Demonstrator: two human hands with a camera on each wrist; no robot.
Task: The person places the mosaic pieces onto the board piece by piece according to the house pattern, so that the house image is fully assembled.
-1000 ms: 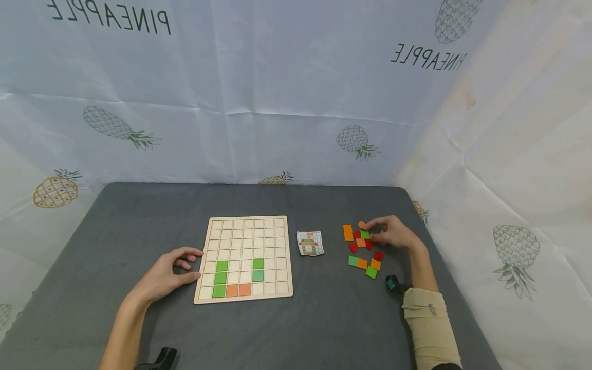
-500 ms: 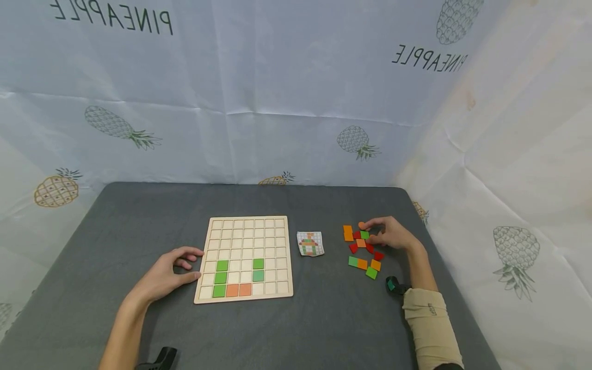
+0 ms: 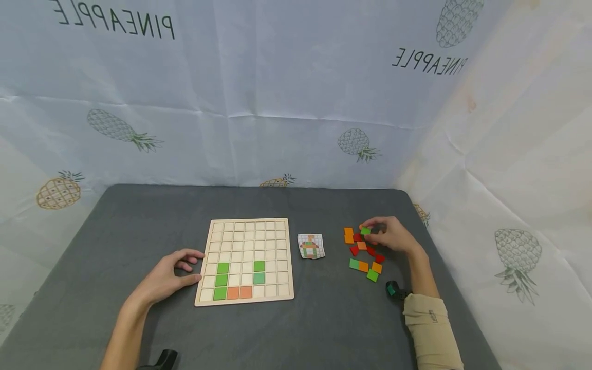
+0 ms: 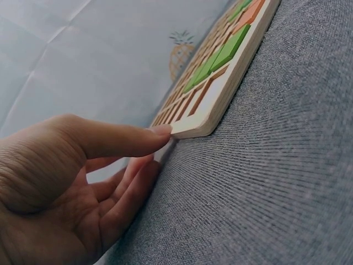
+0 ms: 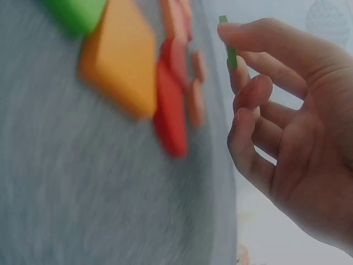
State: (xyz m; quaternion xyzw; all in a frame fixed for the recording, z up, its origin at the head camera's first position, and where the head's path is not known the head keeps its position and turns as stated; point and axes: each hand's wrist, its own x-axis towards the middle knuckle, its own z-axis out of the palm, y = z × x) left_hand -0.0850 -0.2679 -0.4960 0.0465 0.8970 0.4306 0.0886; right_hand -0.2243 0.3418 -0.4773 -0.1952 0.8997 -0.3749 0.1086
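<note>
My right hand (image 3: 390, 234) pinches a green square tile (image 3: 365, 231) above the loose pieces; in the right wrist view the tile (image 5: 228, 43) stands edge-on between thumb and fingertips. The wooden grid board (image 3: 248, 304) lies at the centre-left, holding green tiles (image 3: 221, 280) in a column, two orange tiles (image 3: 239, 292) in the bottom row and two greenish tiles (image 3: 259, 272) further right. At the board's left edge rests my left hand (image 3: 166, 275), fingers relaxed. The left wrist view shows its thumb (image 4: 132, 141) touching the board's corner (image 4: 193, 128).
A small pattern card (image 3: 311, 246) lies right of the board. Loose orange, red and green pieces (image 3: 363, 266) are scattered near my right hand. A patterned cloth (image 3: 277, 103) hangs behind the grey table (image 3: 314, 329).
My right fingers have closed on the green tile and lifted it from among the loose pieces. The left hand stays at the board's edge.
</note>
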